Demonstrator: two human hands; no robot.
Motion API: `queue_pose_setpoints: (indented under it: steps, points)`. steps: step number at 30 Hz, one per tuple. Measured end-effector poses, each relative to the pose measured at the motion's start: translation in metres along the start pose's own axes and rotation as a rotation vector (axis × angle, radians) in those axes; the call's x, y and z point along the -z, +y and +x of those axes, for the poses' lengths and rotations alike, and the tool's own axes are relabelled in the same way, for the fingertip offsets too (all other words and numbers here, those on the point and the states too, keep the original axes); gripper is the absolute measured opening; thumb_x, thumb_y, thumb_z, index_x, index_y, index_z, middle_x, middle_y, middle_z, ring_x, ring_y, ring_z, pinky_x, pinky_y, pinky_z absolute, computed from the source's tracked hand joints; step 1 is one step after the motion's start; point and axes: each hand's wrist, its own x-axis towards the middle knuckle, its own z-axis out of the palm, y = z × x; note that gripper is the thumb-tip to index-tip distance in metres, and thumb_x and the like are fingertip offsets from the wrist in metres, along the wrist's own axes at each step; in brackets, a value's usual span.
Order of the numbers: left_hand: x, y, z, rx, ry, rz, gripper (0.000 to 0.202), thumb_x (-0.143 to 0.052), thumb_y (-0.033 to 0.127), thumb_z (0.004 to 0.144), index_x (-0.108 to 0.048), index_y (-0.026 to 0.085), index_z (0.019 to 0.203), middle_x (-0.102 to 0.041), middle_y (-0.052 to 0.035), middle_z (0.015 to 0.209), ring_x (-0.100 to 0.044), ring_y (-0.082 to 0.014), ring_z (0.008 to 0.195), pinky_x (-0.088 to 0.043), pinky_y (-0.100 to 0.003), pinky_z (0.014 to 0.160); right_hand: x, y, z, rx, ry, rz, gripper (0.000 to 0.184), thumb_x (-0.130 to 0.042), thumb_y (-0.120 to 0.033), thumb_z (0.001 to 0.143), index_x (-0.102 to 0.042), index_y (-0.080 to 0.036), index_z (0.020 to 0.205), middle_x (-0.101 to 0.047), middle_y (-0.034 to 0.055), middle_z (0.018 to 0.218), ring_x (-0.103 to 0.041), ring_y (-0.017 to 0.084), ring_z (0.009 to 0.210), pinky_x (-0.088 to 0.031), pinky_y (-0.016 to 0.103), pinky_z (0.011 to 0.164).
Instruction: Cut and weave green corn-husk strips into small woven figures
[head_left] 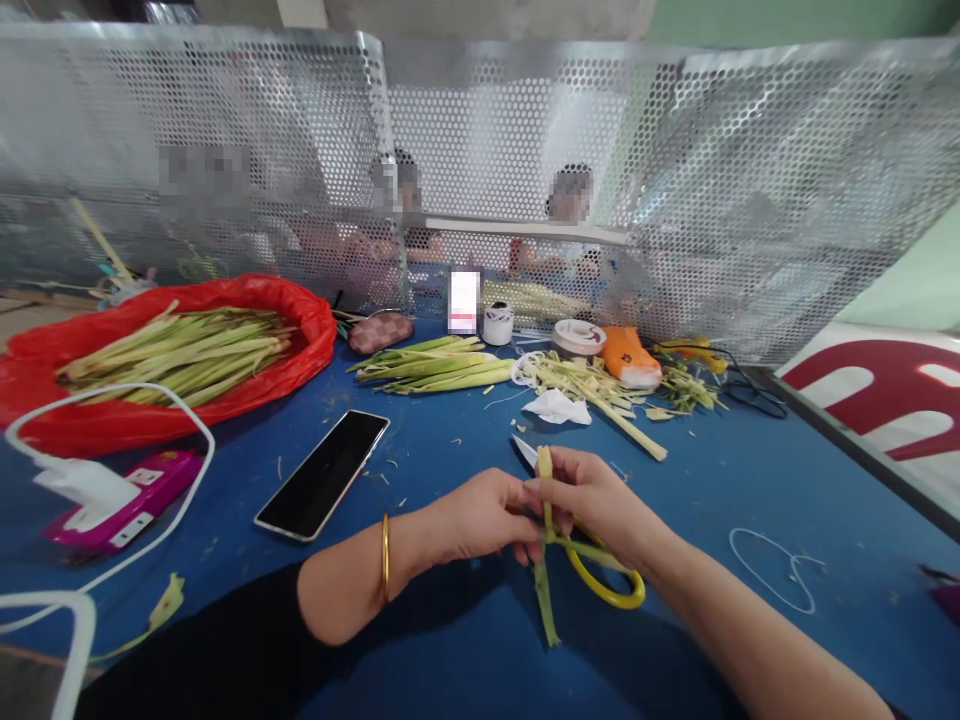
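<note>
Strips of yellow-green leaf (pixel 550 537) are held up just above a blue tabletop (pixel 675 500), gripped between two bare hands near the front edge of the workspace. The upper end is pinched between the thumb and fingers of the right hand (pixel 594 490), while the part below is held by the closed fingers of the left hand (pixel 484 515), its wrist circled by a gold bangle (pixel 385 560) beyond a black sleeve (pixel 217 640). One strand is left hanging downward and another is pointed out to the right, across a pair of yellow-handled scissors (pixel 636 592), which is partly hidden by the right hand. To the left, a dark-screened smartphone (pixel 322 475) is laid flat, near a magenta power strip (pixel 161 485) into which a white plug (pixel 86 490) is fitted. Behind these, long leaves (pixel 195 350) are heaped in a red plastic bag (pixel 315 325). Farther back in the middle, a bundle of leaves (pixel 442 368) is laid out beside loose trimmings (pixel 574 378), with a crumpled white tissue (pixel 556 407) seen in front and a tape roll (pixel 579 338) and an orange packet (pixel 630 355) placed behind. A thin white cord (pixel 772 575) is curled on the right. The far side is closed off by a perforated metal screen (pixel 495 120), through which people (pixel 574 200) are dimly seen.
</note>
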Motion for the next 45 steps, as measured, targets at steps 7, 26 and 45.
queue_pose_setpoints:
  steps: [7,26,45]
  points:
    - [-0.007,-0.009,0.005,-0.065,0.069,0.031,0.021,-0.060,0.032,0.075,-0.070,0.014,0.072,-0.060,0.0002,0.056,-0.052,-0.0098,0.049,-0.044,-0.022,0.056,0.006,-0.002,0.000,0.098,0.053,-0.118,0.031,-0.063,-0.043,0.078,-0.049,-0.020,0.062,-0.040,-0.0083,0.049,-0.035,0.008,0.044,-0.029,0.022,0.045]
    - [0.001,0.000,0.006,-0.050,0.349,-0.569,0.011,-0.058,0.018,0.065,-0.067,0.014,0.069,-0.065,-0.0022,0.067,-0.058,-0.0120,0.063,-0.043,-0.022,0.059,-0.014,0.004,-0.019,0.954,0.537,-1.186,0.016,-0.053,-0.016,0.091,-0.069,-0.017,0.089,-0.071,0.0049,0.081,-0.064,0.018,0.070,-0.041,0.033,0.072]
    - [-0.004,-0.003,0.007,-0.130,0.372,-0.778,0.025,-0.077,0.035,0.068,-0.068,0.013,0.072,-0.066,-0.0047,0.077,-0.060,-0.0145,0.072,-0.049,-0.029,0.077,-0.013,0.010,-0.016,1.081,0.580,-1.166,0.012,-0.057,-0.009,0.089,-0.064,-0.018,0.093,-0.075,0.0032,0.088,-0.067,0.017,0.077,-0.039,0.039,0.091]
